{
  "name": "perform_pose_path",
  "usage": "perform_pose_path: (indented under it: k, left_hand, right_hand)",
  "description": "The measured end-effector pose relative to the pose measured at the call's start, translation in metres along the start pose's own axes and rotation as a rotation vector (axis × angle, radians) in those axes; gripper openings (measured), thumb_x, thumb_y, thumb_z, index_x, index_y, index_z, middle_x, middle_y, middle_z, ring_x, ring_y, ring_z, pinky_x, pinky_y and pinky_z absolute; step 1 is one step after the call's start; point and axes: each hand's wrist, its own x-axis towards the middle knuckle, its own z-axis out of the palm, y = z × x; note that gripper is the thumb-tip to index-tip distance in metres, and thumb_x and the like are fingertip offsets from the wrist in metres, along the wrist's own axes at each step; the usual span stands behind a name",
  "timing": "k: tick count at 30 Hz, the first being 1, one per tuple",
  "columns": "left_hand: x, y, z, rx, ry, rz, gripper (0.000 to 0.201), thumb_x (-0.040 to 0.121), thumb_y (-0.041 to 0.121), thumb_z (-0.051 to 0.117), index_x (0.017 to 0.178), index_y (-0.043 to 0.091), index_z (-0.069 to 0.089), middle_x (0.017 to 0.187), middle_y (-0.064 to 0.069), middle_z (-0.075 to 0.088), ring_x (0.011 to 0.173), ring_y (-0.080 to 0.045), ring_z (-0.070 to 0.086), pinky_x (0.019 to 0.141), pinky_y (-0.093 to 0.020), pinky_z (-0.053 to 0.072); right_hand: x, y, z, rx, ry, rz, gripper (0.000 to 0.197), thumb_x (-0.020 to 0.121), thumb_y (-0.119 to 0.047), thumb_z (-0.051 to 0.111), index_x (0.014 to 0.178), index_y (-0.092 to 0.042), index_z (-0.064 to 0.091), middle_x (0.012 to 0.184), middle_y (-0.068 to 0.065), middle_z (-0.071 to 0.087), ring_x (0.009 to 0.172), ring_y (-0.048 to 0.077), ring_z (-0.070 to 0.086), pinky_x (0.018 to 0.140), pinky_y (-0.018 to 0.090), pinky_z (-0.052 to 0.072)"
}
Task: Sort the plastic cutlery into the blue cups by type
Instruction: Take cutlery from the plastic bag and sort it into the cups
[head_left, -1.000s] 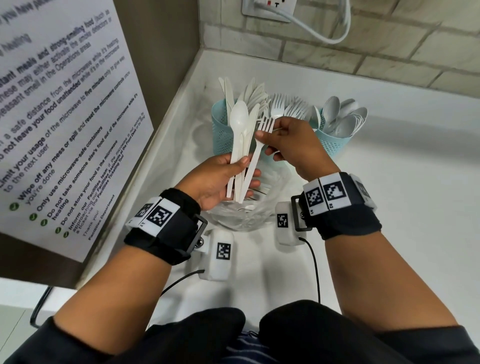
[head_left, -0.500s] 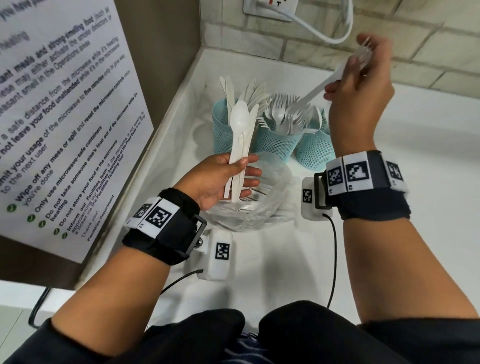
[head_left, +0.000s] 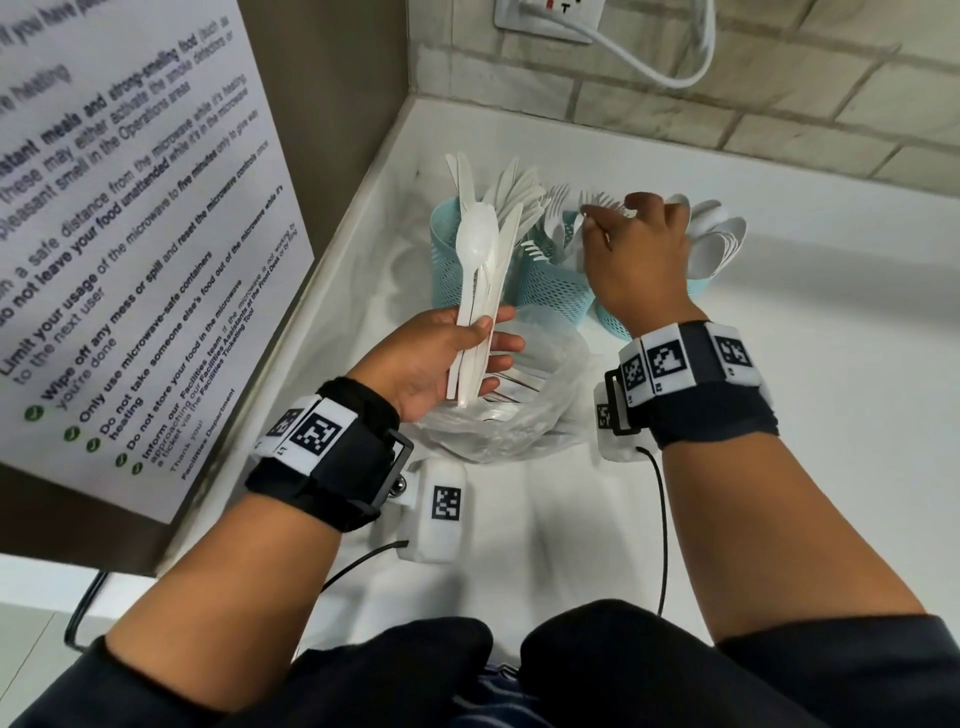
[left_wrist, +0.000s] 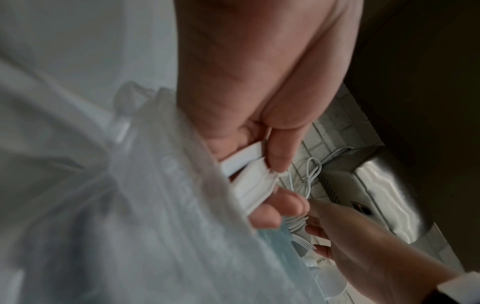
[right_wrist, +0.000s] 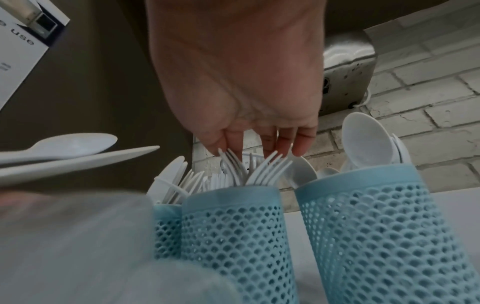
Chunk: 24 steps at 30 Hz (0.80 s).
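Left hand: my left hand (head_left: 447, 358) grips a small bundle of white cutlery (head_left: 480, 291) by the handles, thumb pressed across them, fingers curled behind; a spoon bowl and a knife blade point away from me.
Right hand: my right hand (head_left: 636, 254) hangs palm down over the middle cup (right_wrist: 239, 232), fingers pointing down with the tips just at the fork tines; I cannot tell whether they pinch a fork or only touch.
Left cup: the left cup (head_left: 447, 244), far left of the row, holds knives (head_left: 511, 195).
Middle cup: it holds forks (right_wrist: 257, 170), tines up.
Right cup: the right cup (right_wrist: 384, 232) holds spoons (right_wrist: 363, 142), bowls up.
Cups: the three blue mesh cups stand side by side on the white counter (head_left: 831, 415), near the brick wall (head_left: 779, 78).
Bag: a clear plastic bag (head_left: 524, 415) lies near me, just in front of the cups, under my left hand, with more cutlery inside.
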Motion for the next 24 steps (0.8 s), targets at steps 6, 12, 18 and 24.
perform_pose_path:
  k: [6, 12, 18, 24]
  left_hand:
    - [0.000, 0.000, 0.000, -0.044, 0.006, -0.004, 0.025, 0.099, 0.017, 0.038, 0.106, 0.016, 0.062, 0.062, 0.005, 0.061, 0.050, -0.006, 0.052, 0.049, -0.018, 0.047]
    - [0.000, 0.002, -0.001, -0.028, -0.015, 0.009, 0.029, 0.100, 0.027, 0.037, 0.109, 0.016, 0.062, 0.062, 0.006, 0.057, 0.052, -0.006, 0.047, 0.050, -0.019, 0.044]
    - [-0.003, 0.004, 0.001, -0.052, -0.052, 0.018, 0.027, 0.098, 0.027, 0.039, 0.110, 0.017, 0.061, 0.065, 0.005, 0.058, 0.053, -0.006, 0.048, 0.050, -0.018, 0.045]
    - [-0.008, 0.004, 0.001, -0.083, -0.054, 0.013, 0.027, 0.096, 0.031, 0.043, 0.111, 0.019, 0.062, 0.071, 0.003, 0.067, 0.054, -0.007, 0.053, 0.052, -0.018, 0.048]
  right_hand:
    - [-0.003, -0.007, -0.012, 0.067, -0.071, 0.057, 0.041, 0.100, -0.035, 0.030, 0.137, -0.025, 0.044, 0.148, 0.013, 0.028, 0.135, 0.036, 0.017, 0.109, 0.042, 0.016]
    - [-0.004, -0.022, -0.017, 0.364, 0.247, -0.115, 0.038, 0.091, -0.034, 0.052, 0.124, -0.016, 0.058, 0.116, 0.006, 0.062, 0.114, 0.026, 0.045, 0.081, 0.020, 0.026]
    - [-0.008, -0.038, -0.020, 0.567, -0.074, -0.139, 0.055, 0.082, -0.038, 0.067, 0.130, -0.015, 0.052, 0.077, -0.009, 0.060, 0.083, 0.006, 0.057, 0.076, 0.016, 0.044]
    - [-0.008, -0.038, -0.015, 0.797, -0.232, -0.050, 0.051, 0.079, -0.017, 0.073, 0.126, -0.008, 0.055, 0.057, -0.003, 0.053, 0.049, 0.000, 0.048, 0.059, 0.013, 0.041]
